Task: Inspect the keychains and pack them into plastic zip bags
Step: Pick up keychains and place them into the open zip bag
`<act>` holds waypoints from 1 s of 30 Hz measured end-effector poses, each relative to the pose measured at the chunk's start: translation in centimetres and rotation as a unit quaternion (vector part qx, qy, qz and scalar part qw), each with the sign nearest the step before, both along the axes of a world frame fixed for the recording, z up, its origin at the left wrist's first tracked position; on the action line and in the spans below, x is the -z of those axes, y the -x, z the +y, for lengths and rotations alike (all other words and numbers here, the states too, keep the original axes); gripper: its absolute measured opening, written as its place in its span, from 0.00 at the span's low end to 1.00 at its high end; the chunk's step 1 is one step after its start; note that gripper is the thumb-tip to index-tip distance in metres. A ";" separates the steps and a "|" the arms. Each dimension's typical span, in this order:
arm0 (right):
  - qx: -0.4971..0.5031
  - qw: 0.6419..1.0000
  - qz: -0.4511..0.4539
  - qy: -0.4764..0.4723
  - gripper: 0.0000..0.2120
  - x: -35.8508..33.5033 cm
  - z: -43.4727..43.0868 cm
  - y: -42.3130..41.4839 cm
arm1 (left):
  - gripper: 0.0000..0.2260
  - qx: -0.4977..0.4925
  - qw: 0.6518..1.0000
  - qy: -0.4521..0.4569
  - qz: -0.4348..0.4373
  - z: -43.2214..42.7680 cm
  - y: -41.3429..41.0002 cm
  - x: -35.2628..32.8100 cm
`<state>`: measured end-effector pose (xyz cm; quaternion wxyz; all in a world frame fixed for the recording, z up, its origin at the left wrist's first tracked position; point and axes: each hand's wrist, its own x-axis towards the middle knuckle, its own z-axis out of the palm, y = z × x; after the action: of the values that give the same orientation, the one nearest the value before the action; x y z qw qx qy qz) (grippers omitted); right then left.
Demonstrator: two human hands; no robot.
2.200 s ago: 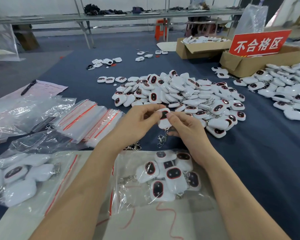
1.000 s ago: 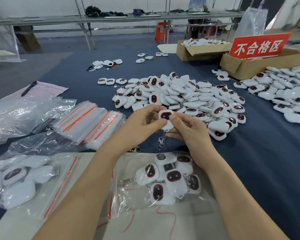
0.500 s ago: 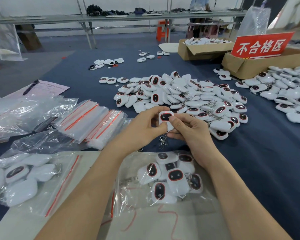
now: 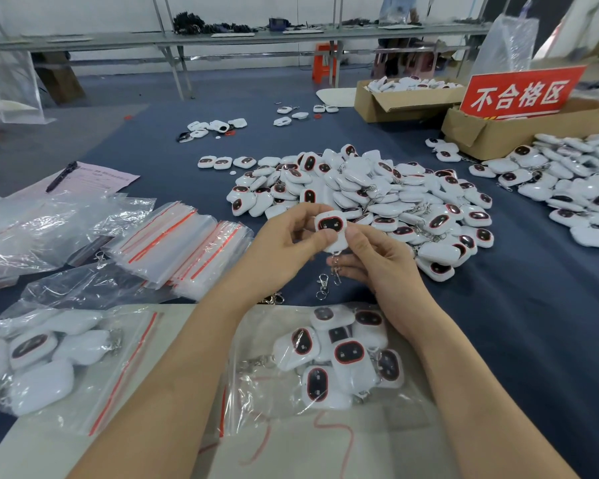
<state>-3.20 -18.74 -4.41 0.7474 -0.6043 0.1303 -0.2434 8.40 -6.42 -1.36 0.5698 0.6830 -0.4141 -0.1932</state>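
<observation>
Centre of frame: my left hand (image 4: 284,243) and right hand (image 4: 377,264) both pinch one white keychain (image 4: 331,224), its dark face toward me and its clasp (image 4: 322,283) dangling. I hold it above the desk (image 4: 533,323), just below the pile (image 4: 377,195). Lower centre: a bag (image 4: 256,402) containing keychains. Left: stacked bags (image 4: 177,243).

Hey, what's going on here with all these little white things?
A person is inspecting keychains one at a time. The left hand and right hand together pinch one white keychain, dark face up, its metal clasp dangling. A big pile of loose keychains lies beyond; a zip bag holding several lies between the forearms, with empty bags stacked to the left.
</observation>
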 end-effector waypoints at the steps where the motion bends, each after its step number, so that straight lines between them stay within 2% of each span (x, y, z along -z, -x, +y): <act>1: -0.004 1.000 -0.004 -0.021 0.13 0.0 0.1 0.0 | 0.11 0.002 1.000 0.012 0.026 0.0 0.0 -0.1; 5: 0.003 0.993 0.003 -0.115 0.12 -0.3 -0.2 -0.3 | 0.12 0.018 0.995 0.050 0.088 0.2 0.0 -0.1; 9: -0.003 0.988 -0.017 -0.151 0.12 -0.4 -0.4 -0.4 | 0.11 0.007 0.999 0.027 0.040 0.3 -0.1 -0.1; 16: 0.005 0.988 -0.036 -0.151 0.12 -0.5 -0.6 -0.2 | 0.14 -0.008 1.000 0.001 -0.004 0.3 -0.2 0.2; 21: 0.004 0.988 -0.034 -0.148 0.11 -0.6 -0.6 -0.1 | 0.14 -0.001 1.000 -0.002 0.002 0.4 -0.3 0.2; 24: 0.009 0.993 -0.022 -0.118 0.08 -0.3 -0.6 -0.1 | 0.11 0.007 1.000 0.007 0.010 0.4 -0.2 0.0; 30: -0.003 0.999 0.011 0.050 0.09 0.4 -0.2 0.0 | 0.12 -0.035 0.999 0.001 -0.026 0.3 0.1 -0.5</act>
<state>-3.17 -18.96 -4.79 0.7158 -0.6436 0.1243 -0.2409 8.34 -6.09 -0.89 0.5656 0.7013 -0.4051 -0.1553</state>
